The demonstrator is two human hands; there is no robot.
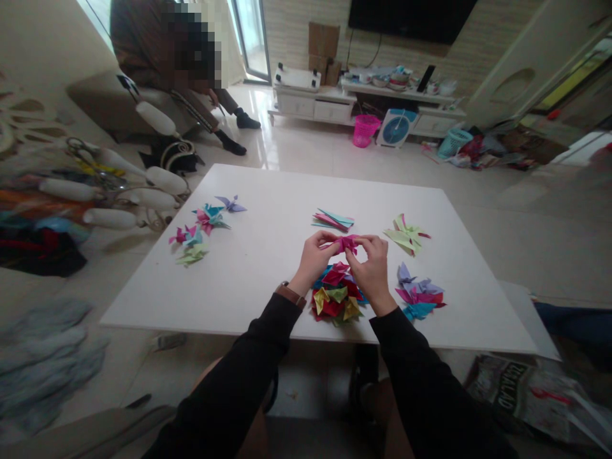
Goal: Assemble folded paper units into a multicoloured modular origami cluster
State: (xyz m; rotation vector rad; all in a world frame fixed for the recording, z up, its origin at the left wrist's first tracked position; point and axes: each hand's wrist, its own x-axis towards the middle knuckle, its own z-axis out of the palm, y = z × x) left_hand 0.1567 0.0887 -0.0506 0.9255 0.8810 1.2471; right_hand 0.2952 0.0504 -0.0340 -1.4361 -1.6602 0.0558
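Note:
Between my two hands is a magenta folded paper piece, held above the white table. The fingers of my left hand pinch its left side. My right hand grips its right side with thumb and fingertips. Just below, nearer to me, lies a pile of folded papers in red, blue, green and gold. Beyond my hands rests a small stack of pink and teal paper strips. Right of my right hand are lilac, magenta and blue folded papers.
Pale green folded papers lie at the right. Several paper cranes stand along the table's left side. A lamp with white shades is on the left. Past the far edge, a person sits on a sofa, near a pink basket.

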